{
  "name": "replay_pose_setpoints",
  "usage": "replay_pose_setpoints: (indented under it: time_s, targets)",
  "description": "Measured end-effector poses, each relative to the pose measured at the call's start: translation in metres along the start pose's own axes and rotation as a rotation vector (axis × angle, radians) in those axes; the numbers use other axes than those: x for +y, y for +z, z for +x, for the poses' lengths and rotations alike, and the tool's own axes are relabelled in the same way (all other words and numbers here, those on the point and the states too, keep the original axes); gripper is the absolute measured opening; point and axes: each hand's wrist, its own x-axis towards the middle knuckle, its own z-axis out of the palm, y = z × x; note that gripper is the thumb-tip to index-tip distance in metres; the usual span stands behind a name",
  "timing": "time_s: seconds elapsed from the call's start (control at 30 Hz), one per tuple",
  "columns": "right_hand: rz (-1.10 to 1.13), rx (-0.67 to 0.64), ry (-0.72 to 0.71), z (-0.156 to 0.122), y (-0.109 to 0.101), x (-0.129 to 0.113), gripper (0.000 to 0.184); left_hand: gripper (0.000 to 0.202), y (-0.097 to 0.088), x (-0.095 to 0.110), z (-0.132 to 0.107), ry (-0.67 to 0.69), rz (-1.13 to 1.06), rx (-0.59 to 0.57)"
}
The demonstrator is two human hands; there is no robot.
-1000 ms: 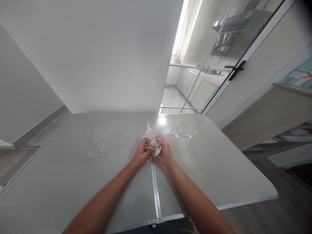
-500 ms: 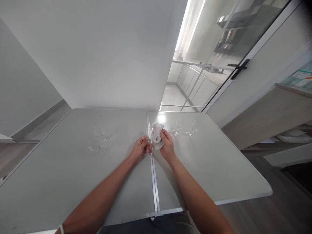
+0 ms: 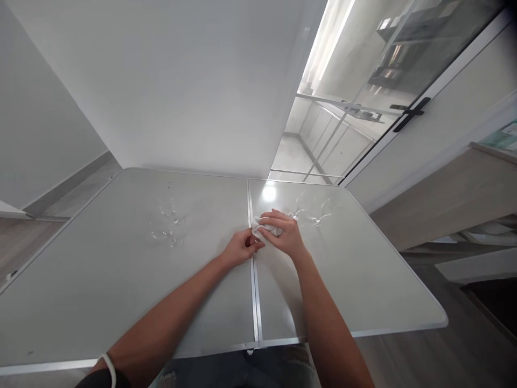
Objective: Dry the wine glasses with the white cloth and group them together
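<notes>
My left hand is closed around the lower part of a clear stemmed glass at the table's centre seam; the glass is almost wholly hidden by my fingers. My right hand covers the glass from above and presses a white cloth around its bowl. Both hands touch each other over the grey table.
Two clear stemmed glasses stand just beyond my right hand. Several more clear glasses stand on the left half of the table. A white wall rises behind, with a glass sliding door to its right and a wooden counter at far right.
My right hand has turned over the top of the glass, and the cloth that stood up above the bowl is now flattened under my fingers. The view has tilted slightly.
</notes>
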Motion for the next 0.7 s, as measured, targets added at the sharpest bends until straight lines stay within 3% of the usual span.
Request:
replay_pose_setpoints:
  time_s: [0.1, 0.17, 0.3, 0.37, 0.53, 0.7]
  targets:
    - [0.347, -0.167, 0.362, -0.001, -0.012, 0.004, 0.024, 0.046, 0.001, 0.005, -0.004, 0.098, 0.103, -0.102]
    - [0.634, -0.209, 0.493, -0.001, -0.013, 0.009, 0.027, 0.048, 0.001, 0.007, -0.006, 0.103, 0.052, -0.104]
    - [1.085, 0.054, 0.611, 0.0, 0.009, 0.017, 0.027, 0.051, -0.001, 0.006, -0.004, 0.011, -0.245, -0.057]
    - [1.218, 0.121, 0.683, 0.003, 0.023, 0.018, 0.029, 0.051, -0.002, 0.005, -0.002, 0.001, -0.355, -0.056]
    - [1.308, 0.267, 0.654, 0.007, 0.045, 0.014, 0.021, 0.048, -0.005, 0.003, 0.003, 0.046, -0.45, -0.034]
    - [1.112, 0.264, 0.607, 0.002, 0.061, 0.003, 0.019, 0.048, -0.007, -0.001, 0.008, 0.07, -0.466, 0.105]
